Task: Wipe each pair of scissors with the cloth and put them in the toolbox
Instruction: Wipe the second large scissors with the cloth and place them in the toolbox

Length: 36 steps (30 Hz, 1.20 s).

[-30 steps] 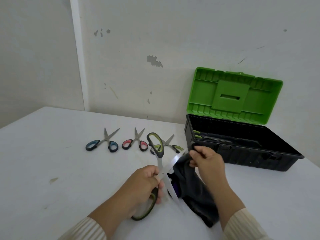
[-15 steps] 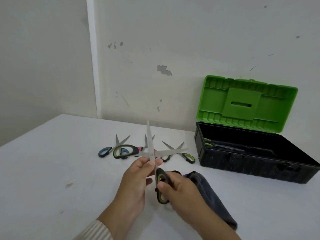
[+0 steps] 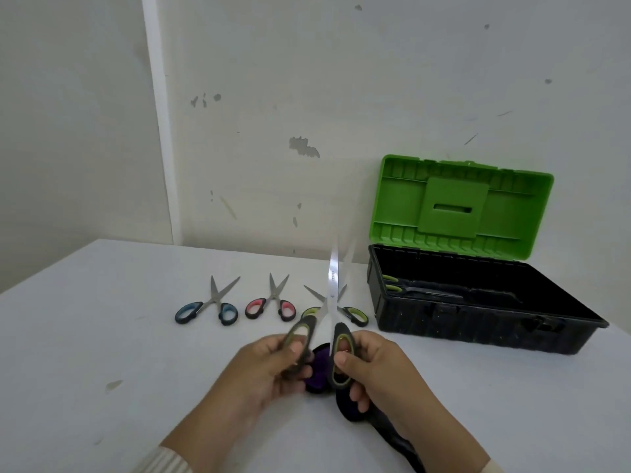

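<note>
One worktop (image 3: 102, 336), white, carries all the items below.

One toolbox (image 3: 478, 326), black, green lid (image 3: 461, 206) stood open, sits at 2 o'clock from the hands, near the wall.

One cloth (image 3: 319, 372), dark with a violet patch, lies on the worktop beneath the hands and trails off toward 5 o'clock. It is not on the blades.

Two hands:
- left hand (image 3: 266, 370), grip closed round the left handle loop
- right hand (image 3: 382, 367), grip closed round the right handle loop

Whether the right fingers also touch the cloth cannot be told.

One held pair of scissors (image 3: 333, 278), black and green, is raised over the cloth with blades pointing to 12 o'clock. The handles are spread. The blades are blurred and seem slightly parted.

Three pairs lie open in a row on the worktop, from 10 to 12 o'clock:
- blue-handled pair (image 3: 206, 307)
- pink-handled pair (image 3: 271, 305)
- green-handled pair (image 3: 355, 315), partly behind the held blades

One stowed pair (image 3: 392, 283), green handles showing, lies at the toolbox's 9 o'clock end.

Step in hand, as judged: the second pair is between wiping and stowing. The next move calls for bringing the handles together to close the blades, then carrying the pair toward 2 o'clock, clearing the toolbox's near wall, and laying it beside the stowed pair.
</note>
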Motion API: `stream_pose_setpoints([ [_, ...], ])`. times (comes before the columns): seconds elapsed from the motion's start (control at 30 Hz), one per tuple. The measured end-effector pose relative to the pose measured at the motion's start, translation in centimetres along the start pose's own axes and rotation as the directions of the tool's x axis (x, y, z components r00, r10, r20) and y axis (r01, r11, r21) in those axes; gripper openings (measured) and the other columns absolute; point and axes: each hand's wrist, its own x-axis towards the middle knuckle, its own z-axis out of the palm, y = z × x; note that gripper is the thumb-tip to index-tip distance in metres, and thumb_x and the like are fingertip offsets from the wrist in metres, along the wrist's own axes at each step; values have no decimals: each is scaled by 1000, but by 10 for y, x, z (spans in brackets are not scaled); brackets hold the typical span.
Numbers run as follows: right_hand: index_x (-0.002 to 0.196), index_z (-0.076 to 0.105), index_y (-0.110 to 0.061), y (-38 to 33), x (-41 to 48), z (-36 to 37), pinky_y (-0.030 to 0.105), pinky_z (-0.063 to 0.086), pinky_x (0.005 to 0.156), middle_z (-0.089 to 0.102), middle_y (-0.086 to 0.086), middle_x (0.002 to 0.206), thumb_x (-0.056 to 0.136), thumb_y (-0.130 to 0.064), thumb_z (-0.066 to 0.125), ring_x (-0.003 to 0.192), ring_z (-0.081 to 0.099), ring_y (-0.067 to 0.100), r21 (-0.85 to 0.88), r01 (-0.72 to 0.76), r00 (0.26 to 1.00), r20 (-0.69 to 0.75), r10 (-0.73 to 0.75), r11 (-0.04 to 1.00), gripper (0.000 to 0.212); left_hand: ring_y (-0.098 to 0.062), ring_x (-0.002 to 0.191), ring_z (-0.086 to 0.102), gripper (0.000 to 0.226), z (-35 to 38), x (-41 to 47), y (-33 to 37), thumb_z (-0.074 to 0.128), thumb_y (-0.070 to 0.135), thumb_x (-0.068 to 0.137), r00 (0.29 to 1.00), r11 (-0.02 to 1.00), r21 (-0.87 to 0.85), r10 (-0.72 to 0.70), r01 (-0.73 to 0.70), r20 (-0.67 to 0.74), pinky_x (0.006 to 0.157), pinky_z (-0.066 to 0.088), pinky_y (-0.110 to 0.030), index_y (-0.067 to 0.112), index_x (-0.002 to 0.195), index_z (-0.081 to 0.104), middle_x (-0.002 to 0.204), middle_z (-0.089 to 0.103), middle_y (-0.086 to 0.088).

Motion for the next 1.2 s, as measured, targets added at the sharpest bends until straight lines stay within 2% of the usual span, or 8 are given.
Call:
stream_pose_setpoints([
  [0.1,84,61,-18,5,0,5,28,45,44,66,7,64,86,-17,59,46,53,21,26,-4,1000,-1,4,1000,2,-29,85,72,20,16,-8,-6,50,12,95,993,999,-12,-36,37,113,76,57,-41,6,105,66,96,75,-19],
  [0.23,101,63,-21,6,4,-1,25,48,53,64,-2,73,87,-28,59,50,54,8,-144,82,988,-118,-100,986,16,-23,64,71,19,16,-7,-2,47,11,96,992,994,-88,-52,62,119,51,56,-29,7,106,63,82,73,-15],
  [0.37,134,39,-27,2,9,-18,20,41,91,38,-9,137,86,-4,46,110,43,6,-739,368,827,-18,-562,565,53,-22,56,64,18,9,-7,2,50,11,95,983,995,-22,-89,94,163,42,50,-25,6,106,63,82,69,-19],
  [0.5,135,38,-26,2,5,-22,30,38,100,35,-5,142,88,-7,41,119,37,19,-856,359,876,170,-452,373,51,-21,57,62,23,6,-11,1,50,10,95,945,993,68,-112,96,306,44,50,-27,8,111,66,84,67,-20],
  [0.63,120,55,-24,6,-3,-35,24,43,85,53,-4,119,93,-17,38,103,51,16,-861,279,909,94,-407,424,32,-18,63,62,21,14,-14,-4,52,21,95,982,976,212,9,-50,189,51,49,-26,15,102,71,85,71,-13],
  [0.8,93,63,-24,22,-9,-70,15,37,63,54,-1,95,91,-21,44,79,51,12,-847,114,950,-61,-307,519,19,-16,110,56,24,28,9,-19,50,23,95,875,610,739,481,-286,-58,89,38,-22,18,116,62,113,60,2],
  [1.07,80,71,-18,-20,53,-151,26,46,68,71,6,83,79,-17,60,77,63,24,-833,-15,856,-297,-424,553,11,-16,127,45,51,74,47,-36,37,47,96,941,345,903,301,-256,152,108,36,-31,23,140,41,142,48,3],
  [1.2,89,72,-13,-19,110,-183,29,52,74,71,8,93,83,-14,54,86,64,24,-931,-150,949,-230,-216,333,19,-14,121,48,49,81,59,-43,31,49,97,913,229,937,372,-262,165,105,33,-27,24,137,44,136,52,5],
])
